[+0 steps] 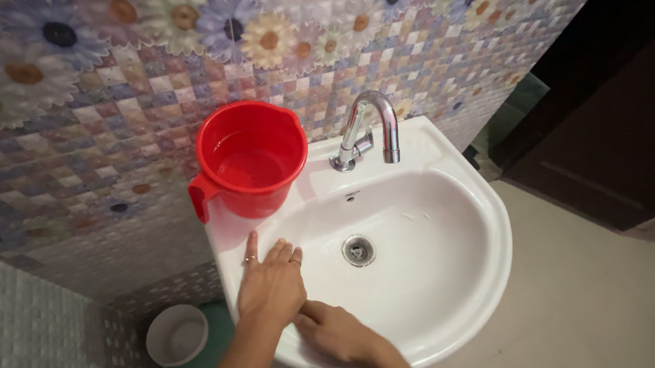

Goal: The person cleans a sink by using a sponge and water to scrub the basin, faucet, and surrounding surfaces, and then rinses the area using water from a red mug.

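— Basin (464, 243), white and wall-hung, is what both hands are on; how does its left edge look?

— Tight. The flowered tile wall (74, 106) runs right along that side, and a red mug (249, 160) with some water in it sits on the rim's left corner, its handle hanging toward the person. Below the basin on the floor stands a small white bowl-shaped container (177, 335).

— And the left hand (271, 282)?

— Flat on the near-left rim, fingers (251, 247) stretched out and spread, gripping nothing. The forefinger, wearing a ring, points up at the mug and stops just short of it. The rim lies directly under the palm.

— The right hand (338, 331)?

— Just beside the left wrist, touching it, lying on the near inner slope of the bowl. Its fingers are loosely extended, pressed on the porcelain; I see nothing held in them.

— Room farther right?

— Plenty. The drain (359, 250) is near the fingertips but apart, the chrome tap (368, 128) stands at the back rim, and the bowl's right curve overhangs bare pale floor (608, 311), with a dark door (633, 116) well beyond.
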